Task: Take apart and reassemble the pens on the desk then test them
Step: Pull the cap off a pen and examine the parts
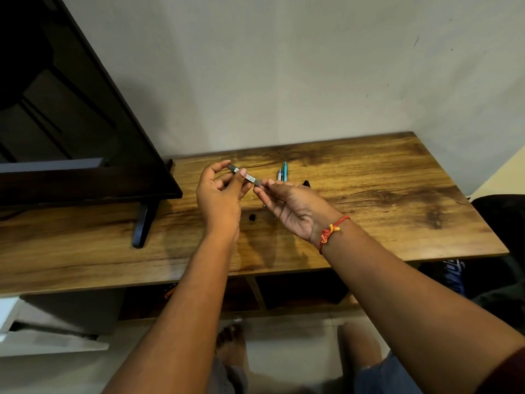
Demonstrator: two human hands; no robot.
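Above the wooden desk [369, 194] I hold a dark pen barrel [245, 174] with a pale label. My left hand [220, 194] pinches its far left end between thumb and fingers. My right hand [289, 207] grips its right end with the fingertips; what lies inside that hand is hidden. Two more pens [283, 172], one teal and one white and blue, lie side by side on the desk just behind my right hand. A small black pen part [251, 218] rests on the desk below my hands.
A dark monitor [71, 123] stands at the left on a black foot [143, 223]. The wall runs along the desk's back edge. A black object [306, 183] peeks out behind my right hand. My feet show on the floor below the front edge.
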